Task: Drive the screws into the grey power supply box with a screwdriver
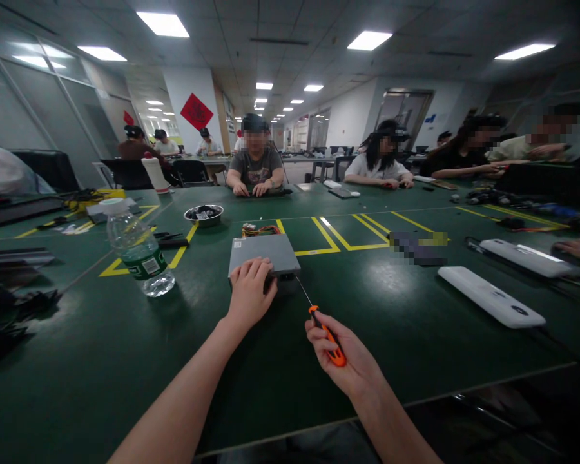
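A grey metal computer power supply [265, 248] lies on the green table in front of me, its bundle of coloured cables [261, 230] at the far side. My left hand [252, 287] grips its near left part, fingers over the top and thumb at the near face. In my right hand [341, 348] is an orange and black screwdriver [327, 338], held by the handle. Its thin shaft points up and left, and the tip is at the near right corner of the power supply. Whether the tip sits in a screw is too small to tell.
Left of the power supply stands a water bottle [142, 254], with a metal bowl of small dark parts [203, 215] behind it. To the right lie a white power bank-like device [490, 296] and another white device [526, 256]. Yellow tape [319, 250] marks the table. Several people sit around.
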Demonstrator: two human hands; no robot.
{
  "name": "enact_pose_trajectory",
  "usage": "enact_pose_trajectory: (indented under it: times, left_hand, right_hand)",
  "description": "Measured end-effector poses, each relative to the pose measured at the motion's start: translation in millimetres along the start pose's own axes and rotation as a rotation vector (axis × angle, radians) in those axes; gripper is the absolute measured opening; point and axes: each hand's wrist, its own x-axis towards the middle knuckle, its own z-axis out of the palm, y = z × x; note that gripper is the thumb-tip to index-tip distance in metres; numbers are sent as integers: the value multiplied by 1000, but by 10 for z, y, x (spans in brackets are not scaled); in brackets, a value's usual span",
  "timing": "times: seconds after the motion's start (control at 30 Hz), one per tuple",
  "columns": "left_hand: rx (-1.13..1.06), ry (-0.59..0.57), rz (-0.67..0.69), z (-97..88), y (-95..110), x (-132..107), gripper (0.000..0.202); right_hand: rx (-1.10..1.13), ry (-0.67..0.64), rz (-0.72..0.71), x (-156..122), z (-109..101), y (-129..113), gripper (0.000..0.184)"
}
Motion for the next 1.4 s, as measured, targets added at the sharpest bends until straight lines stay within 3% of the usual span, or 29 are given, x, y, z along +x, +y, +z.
enact_pose_trajectory:
  times: [0.2, 0.37, 0.53, 0.87, 1.07, 1.23, 1.4]
  left_hand:
    - [-12, -5, 1, -12, 3, 1, 20]
    - [-16, -6, -8, 1, 0, -1, 20]
    - [-15, -13, -11, -1, -3, -3, 20]
    - [-12, -14, -13, -8, 1, -8, 21]
    - [-15, -18, -15, -13, 0, -12, 22]
    - [-8, -26, -14, -17, 9, -10, 21]
    - [26, -29, -11, -13, 39, -29, 25]
  right_hand:
    - [43, -6, 102, -43, 44, 55, 17]
    - [-14, -12, 65, -49, 84, 77, 19]
    - [-3, 5, -12, -55, 73, 43, 7]
    - [1, -70, 73, -73, 13, 14, 20]
    - [-14, -49, -26, -34, 1, 30, 6]
    - [46, -12, 18, -48, -19, 44, 8]
    - [-41, -15, 56, -18, -35, 62, 20]
